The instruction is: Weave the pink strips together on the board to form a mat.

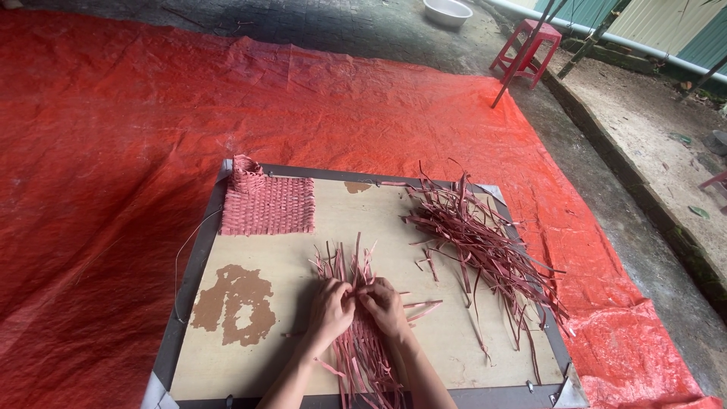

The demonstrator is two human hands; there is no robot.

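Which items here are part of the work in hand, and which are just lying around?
In use:
- left hand and right hand, both on the part-woven strips
- loose strip pile
- finished woven mat
- wooden board

Lying about:
- red stool
- white basin
- red tarp, under the board

The flat woven mat of reddish-pink strips (pixel 269 204) shows a tight basket-weave pattern. The loose heap of thin strips (pixel 485 242) is the same dusty pink-red. The pale tan wooden board (pixel 303 257) has brown blotches and a dark grey frame. The crinkled plastic tarp (pixel 113 151) is bright orange-red. The small plastic stool (pixel 530 47) is red.
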